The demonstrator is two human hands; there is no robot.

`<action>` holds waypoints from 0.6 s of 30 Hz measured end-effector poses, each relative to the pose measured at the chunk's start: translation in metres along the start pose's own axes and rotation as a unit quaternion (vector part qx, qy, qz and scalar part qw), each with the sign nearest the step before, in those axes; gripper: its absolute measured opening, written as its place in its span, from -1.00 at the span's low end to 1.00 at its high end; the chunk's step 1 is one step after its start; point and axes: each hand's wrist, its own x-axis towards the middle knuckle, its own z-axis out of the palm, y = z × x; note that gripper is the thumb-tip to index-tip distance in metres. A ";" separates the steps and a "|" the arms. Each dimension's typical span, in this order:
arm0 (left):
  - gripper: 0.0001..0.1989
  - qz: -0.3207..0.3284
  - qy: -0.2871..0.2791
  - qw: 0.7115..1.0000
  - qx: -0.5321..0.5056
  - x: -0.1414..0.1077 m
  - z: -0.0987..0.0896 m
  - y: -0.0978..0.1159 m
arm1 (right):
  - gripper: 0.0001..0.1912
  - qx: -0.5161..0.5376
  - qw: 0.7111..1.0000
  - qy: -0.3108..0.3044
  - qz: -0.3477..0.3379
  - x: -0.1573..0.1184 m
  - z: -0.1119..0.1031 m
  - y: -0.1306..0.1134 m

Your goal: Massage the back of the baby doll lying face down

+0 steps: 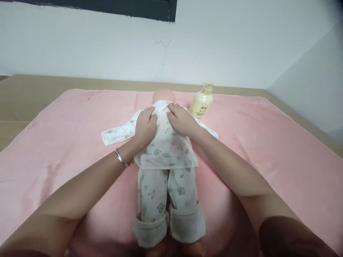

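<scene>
Head view, one: head-worn, near range, facing forward and down from above the foot end of the doll [168, 153], across pink blanket [270, 153] to white wall [227, 46].

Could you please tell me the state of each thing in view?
White, animal-print fabric top: sleeves spread outward.
White, animal-print fabric trousers: cuffs turned up.
Bald, pinkish doll: lying, mostly covered by clothes.
Left hand: on the top, grip unclear.
Right hand: on the top, grip unclear.
Pale-yellow pump bottle: standing, pump fitted.
Pink, soft-looking blanket: spread out.
Silver bangle: worn.
</scene>
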 end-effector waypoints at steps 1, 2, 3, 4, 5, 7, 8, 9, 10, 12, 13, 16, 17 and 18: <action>-0.54 -0.002 0.002 1.000 -0.004 0.000 0.000 0.000 | -0.49 0.015 1.000 0.006 -0.001 -0.001 -0.006 -0.002; -0.54 -0.003 0.002 1.000 -0.008 0.000 -0.001 0.001 | -0.49 0.028 0.999 0.015 -0.002 -0.004 -0.011 -0.005; -0.54 -0.004 0.002 1.000 -0.010 -0.001 -0.001 0.001 | -0.48 0.037 0.999 0.028 -0.004 -0.007 -0.014 -0.009; -0.55 -0.004 0.003 1.000 -0.010 -0.001 -0.002 0.002 | -0.45 0.041 0.998 0.041 -0.008 -0.011 -0.015 -0.013; -0.56 -0.003 0.003 1.000 -0.008 -0.001 -0.002 0.002 | -0.42 0.036 0.998 0.051 -0.015 -0.014 -0.013 -0.017; -0.57 -0.002 0.002 1.000 -0.004 -0.001 -0.002 0.002 | -0.39 0.010 0.998 0.053 -0.034 -0.018 -0.002 -0.023; -0.58 -0.001 0.002 1.000 -0.004 -0.001 -0.002 0.002 | -0.40 -0.005 0.998 0.045 -0.043 -0.020 0.005 -0.025; -0.58 -0.002 0.004 1.000 -0.006 -0.001 -0.002 0.002 | -0.40 -0.019 0.998 0.036 -0.049 -0.021 0.011 -0.025; -0.58 -0.002 0.004 1.000 -0.009 -0.002 -0.001 0.001 | -0.40 -0.027 0.998 0.026 -0.053 -0.021 0.016 -0.025; -0.59 -0.002 0.006 1.000 -0.018 -0.002 -0.001 0.001 | -0.41 -0.029 0.998 0.022 -0.054 -0.020 0.020 -0.024; -0.59 -0.004 0.008 1.000 -0.020 -0.002 -0.001 0.001 | -0.41 -0.024 0.998 0.032 -0.053 -0.019 0.019 -0.022; -0.61 -0.013 0.012 1.000 -0.019 -0.002 -0.001 0.001 | -0.41 -0.012 0.995 0.081 -0.054 -0.017 0.014 -0.018; -0.61 -0.014 0.013 1.000 -0.018 -0.002 -0.001 0.001 | -0.40 -0.013 0.995 0.085 -0.055 -0.016 0.014 -0.016; -0.60 -0.013 0.012 1.000 -0.016 -0.002 -0.001 0.001 | -0.40 -0.016 0.995 0.077 -0.055 -0.015 0.015 -0.015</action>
